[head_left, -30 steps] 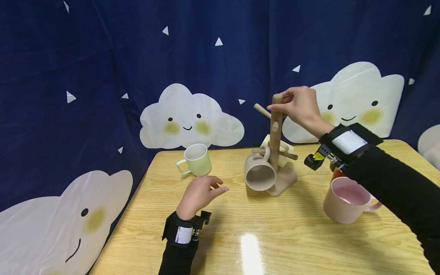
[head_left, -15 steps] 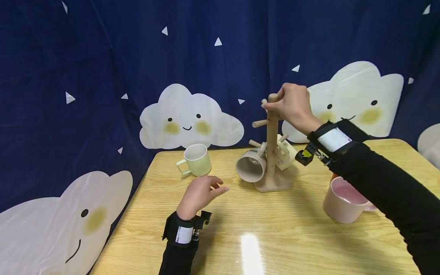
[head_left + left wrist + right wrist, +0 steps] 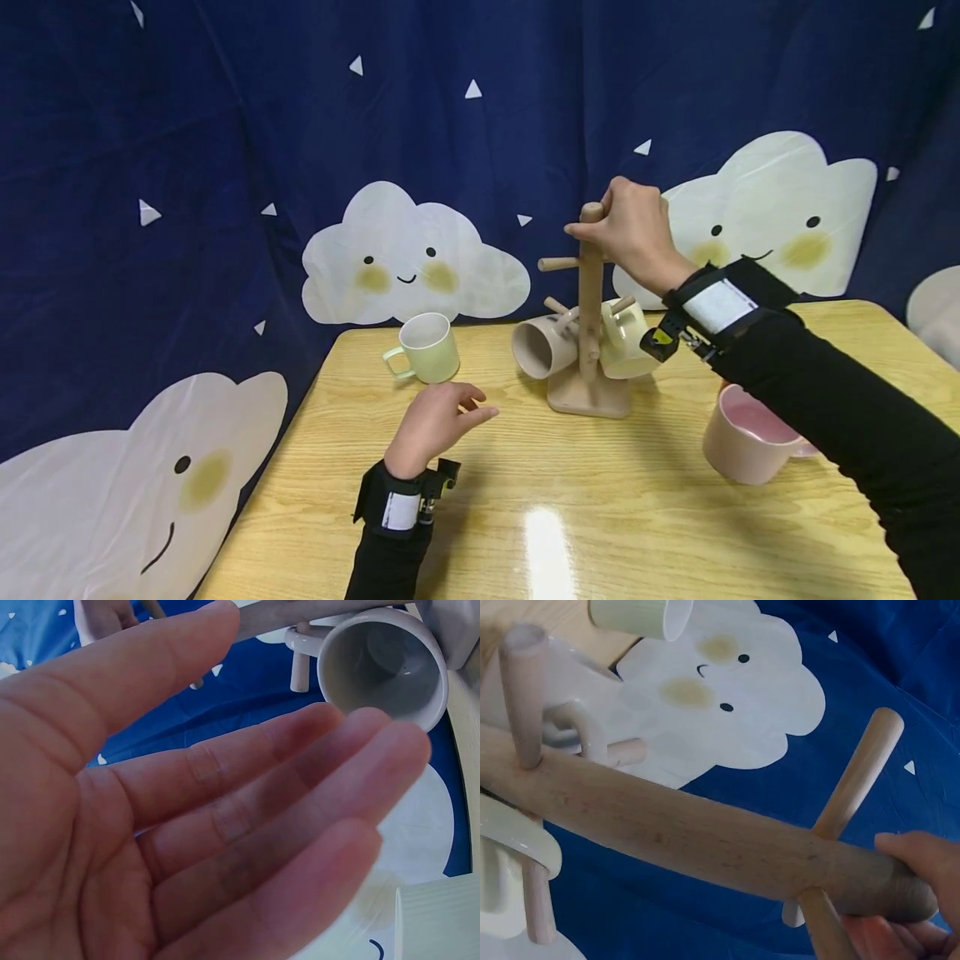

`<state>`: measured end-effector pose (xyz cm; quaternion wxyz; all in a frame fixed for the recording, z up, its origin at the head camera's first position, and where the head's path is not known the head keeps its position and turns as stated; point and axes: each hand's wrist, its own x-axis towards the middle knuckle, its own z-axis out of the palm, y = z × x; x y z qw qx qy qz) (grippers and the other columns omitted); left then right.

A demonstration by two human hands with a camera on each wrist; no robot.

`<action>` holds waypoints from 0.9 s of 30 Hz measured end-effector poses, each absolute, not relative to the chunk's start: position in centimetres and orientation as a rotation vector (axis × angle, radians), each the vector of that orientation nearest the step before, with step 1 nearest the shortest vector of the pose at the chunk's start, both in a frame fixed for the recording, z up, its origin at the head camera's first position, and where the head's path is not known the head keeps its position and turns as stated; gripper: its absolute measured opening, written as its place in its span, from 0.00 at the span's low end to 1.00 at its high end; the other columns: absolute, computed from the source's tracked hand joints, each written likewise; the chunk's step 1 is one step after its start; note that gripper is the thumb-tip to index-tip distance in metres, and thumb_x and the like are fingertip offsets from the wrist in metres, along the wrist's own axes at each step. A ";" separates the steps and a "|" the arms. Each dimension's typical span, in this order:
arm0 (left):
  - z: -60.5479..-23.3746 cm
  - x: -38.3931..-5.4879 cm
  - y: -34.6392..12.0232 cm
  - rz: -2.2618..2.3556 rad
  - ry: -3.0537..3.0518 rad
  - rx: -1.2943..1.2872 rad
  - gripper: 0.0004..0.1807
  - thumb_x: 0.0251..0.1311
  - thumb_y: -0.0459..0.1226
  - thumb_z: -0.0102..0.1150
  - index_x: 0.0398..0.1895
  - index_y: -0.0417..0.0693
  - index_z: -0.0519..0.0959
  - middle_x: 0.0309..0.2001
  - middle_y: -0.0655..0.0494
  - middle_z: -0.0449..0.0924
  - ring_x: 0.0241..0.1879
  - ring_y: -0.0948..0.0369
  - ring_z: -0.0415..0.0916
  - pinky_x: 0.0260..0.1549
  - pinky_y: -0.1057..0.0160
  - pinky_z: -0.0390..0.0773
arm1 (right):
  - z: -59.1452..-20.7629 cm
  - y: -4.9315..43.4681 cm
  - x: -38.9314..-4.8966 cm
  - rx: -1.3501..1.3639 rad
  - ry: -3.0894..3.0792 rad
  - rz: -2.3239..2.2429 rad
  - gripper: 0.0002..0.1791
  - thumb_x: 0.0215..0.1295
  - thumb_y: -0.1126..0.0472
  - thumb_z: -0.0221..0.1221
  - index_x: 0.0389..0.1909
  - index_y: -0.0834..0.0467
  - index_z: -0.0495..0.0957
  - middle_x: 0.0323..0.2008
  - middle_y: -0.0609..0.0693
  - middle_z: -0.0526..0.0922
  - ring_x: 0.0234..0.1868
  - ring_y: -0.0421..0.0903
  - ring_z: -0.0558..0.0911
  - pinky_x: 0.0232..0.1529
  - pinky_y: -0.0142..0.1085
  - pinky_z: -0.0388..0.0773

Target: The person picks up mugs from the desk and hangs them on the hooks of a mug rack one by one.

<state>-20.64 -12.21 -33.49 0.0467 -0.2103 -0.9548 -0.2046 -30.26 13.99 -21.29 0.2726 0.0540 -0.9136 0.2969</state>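
Gripping rack (image 3: 591, 292) by top with right hand (image 3: 637, 229); holding left hand (image 3: 433, 421) loose, unfurled, at rack's eight o'clock. Hung on rack: grey mug (image 3: 537, 348) at eight, cream mug (image 3: 627, 357) at four. On bench (image 3: 570, 467), near nine: green mug (image 3: 435, 357). Probably at rack-positioning step; next, likely calling for steadying before loosening grip.

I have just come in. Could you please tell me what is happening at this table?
A person's right hand grips the top of a rack, where a beige mug and a cream mug hang. The left hand is empty, near a green mug. That one and a pink mug stand on the table.
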 end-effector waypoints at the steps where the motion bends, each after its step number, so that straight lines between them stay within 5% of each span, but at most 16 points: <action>1: -33.5 -20.6 -12.2 -0.622 -2.914 -0.641 0.16 0.56 0.48 0.59 0.39 0.46 0.83 0.34 0.53 0.84 0.33 0.59 0.80 0.30 0.63 0.77 | -21.2 14.0 -30.2 0.146 -2.476 0.796 0.23 0.48 0.50 0.68 0.25 0.64 0.69 0.28 0.57 0.76 0.30 0.52 0.75 0.27 0.37 0.67; 8: -33.4 -20.6 -12.2 -0.618 -2.911 -0.648 0.17 0.56 0.48 0.59 0.39 0.46 0.83 0.34 0.53 0.84 0.33 0.58 0.80 0.31 0.62 0.77 | -20.2 14.7 -28.5 0.187 -2.456 0.822 0.32 0.50 0.41 0.65 0.45 0.64 0.73 0.44 0.61 0.80 0.44 0.55 0.78 0.43 0.45 0.73; 13: -33.4 -20.5 -12.3 -0.637 -2.914 -0.640 0.17 0.57 0.48 0.59 0.40 0.45 0.83 0.35 0.52 0.84 0.34 0.57 0.80 0.32 0.61 0.77 | -19.6 16.4 -25.3 0.175 -2.210 1.000 0.29 0.52 0.43 0.64 0.47 0.61 0.76 0.48 0.56 0.81 0.51 0.47 0.78 0.53 0.42 0.69; 20: -33.3 -20.5 -12.6 -0.655 -2.898 -0.597 0.17 0.56 0.47 0.60 0.40 0.44 0.83 0.35 0.51 0.84 0.35 0.56 0.81 0.32 0.60 0.78 | -23.0 21.1 -21.2 0.039 -2.091 1.434 0.13 0.53 0.52 0.65 0.39 0.53 0.81 0.29 0.28 0.80 0.37 0.28 0.77 0.38 0.19 0.68; 27: -33.2 -20.6 -13.1 -0.678 -2.908 -0.548 0.17 0.55 0.47 0.61 0.39 0.44 0.83 0.34 0.52 0.84 0.34 0.57 0.81 0.31 0.61 0.78 | -29.2 25.4 -19.4 -0.106 -2.313 1.523 0.19 0.57 0.47 0.61 0.44 0.56 0.79 0.26 0.27 0.82 0.36 0.28 0.77 0.36 0.19 0.67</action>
